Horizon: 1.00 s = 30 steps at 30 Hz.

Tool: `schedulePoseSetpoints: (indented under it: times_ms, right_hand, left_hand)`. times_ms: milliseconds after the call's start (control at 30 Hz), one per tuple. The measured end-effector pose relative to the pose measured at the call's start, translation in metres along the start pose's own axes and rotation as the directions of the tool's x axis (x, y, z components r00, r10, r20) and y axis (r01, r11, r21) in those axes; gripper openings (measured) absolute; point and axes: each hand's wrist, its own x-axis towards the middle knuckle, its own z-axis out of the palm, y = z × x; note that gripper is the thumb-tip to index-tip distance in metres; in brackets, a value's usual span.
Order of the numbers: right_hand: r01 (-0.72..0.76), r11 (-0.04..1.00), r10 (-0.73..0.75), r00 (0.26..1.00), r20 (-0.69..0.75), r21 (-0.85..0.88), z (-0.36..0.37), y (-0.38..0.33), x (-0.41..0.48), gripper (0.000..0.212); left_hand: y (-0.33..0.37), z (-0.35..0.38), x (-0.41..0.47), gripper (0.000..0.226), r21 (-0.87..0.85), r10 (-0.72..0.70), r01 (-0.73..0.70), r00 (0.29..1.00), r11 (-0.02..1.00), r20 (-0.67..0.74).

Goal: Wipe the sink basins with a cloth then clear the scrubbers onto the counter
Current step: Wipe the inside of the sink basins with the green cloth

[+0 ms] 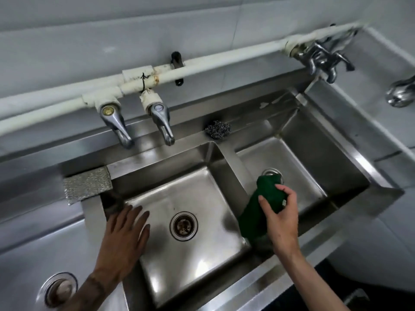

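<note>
My right hand (279,218) grips a dark green cloth (258,207) that hangs over the divider between the two steel basins. The middle basin (202,187) has a round drain at its bottom. The right basin (303,176) lies beyond the cloth, its drain partly hidden by it. My left hand (125,239) is spread flat, fingers apart, over the left side of the middle basin and holds nothing. A silver mesh scrubber pad (87,185) lies on the ledge at the basin's back left corner. A steel wool ball (217,129) sits on the back ledge above the divider.
Two chrome taps (139,122) hang from white pipes over the middle basin. Another tap (323,59) sits at the far right. A steel counter (33,232) runs to the left, with a further drain (59,289) at the lower left.
</note>
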Motion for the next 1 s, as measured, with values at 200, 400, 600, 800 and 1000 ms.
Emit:
schedulePoseSetpoints:
  times_ms: [200,400,600,800,1000]
  right_hand:
    - [0.052,0.997,-0.043,0.987,0.154,-0.058,-0.060,-0.025,0.106,0.047]
    - [0.149,0.968,-0.072,0.935,0.347,-0.201,-0.077,-0.027,0.211,0.050]
    - [0.249,0.930,-0.096,0.875,0.474,-0.271,-0.073,-0.013,0.263,0.052]
    - [0.336,0.902,-0.111,0.788,0.606,-0.272,-0.048,0.023,0.287,0.054]
    - [0.468,0.835,-0.131,0.678,0.723,-0.287,-0.001,0.071,0.317,0.072]
  left_hand:
    - [0.121,0.027,0.060,0.049,-0.034,-0.117,0.118,0.993,0.992,0.023]
    - [0.246,0.040,0.158,0.048,-0.104,-0.226,0.222,0.974,0.969,-0.023]
    - [0.301,0.049,0.210,0.054,-0.119,-0.325,0.325,0.946,0.938,0.018]
    - [0.311,0.077,0.235,0.056,-0.100,-0.407,0.403,0.913,0.910,-0.019]
    - [0.313,0.106,0.253,0.055,-0.064,-0.463,0.459,0.882,0.886,-0.082]
